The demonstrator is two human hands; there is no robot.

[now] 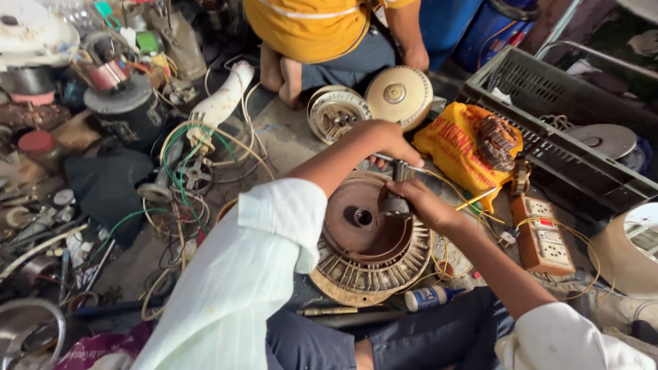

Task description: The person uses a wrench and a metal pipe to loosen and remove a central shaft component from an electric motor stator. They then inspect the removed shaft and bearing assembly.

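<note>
A round rusty fan motor housing (363,240) with a slotted rim lies on the floor between my knees. My right hand (419,203) grips a small dark cylindrical tool head (393,203) over the housing's upper right part. My left hand (389,140) reaches across from the left and holds a thin metal rod (404,163) that sits at the top of that tool. A central hole (362,217) in the housing stays visible.
Another person in a yellow shirt (308,24) squats at the top, near two cream motor covers (401,92). A yellow bag (456,147) with a copper winding, an orange socket board (543,236), a grey crate (548,103), a small bottle (426,298) and tangled wires (185,171) surround me.
</note>
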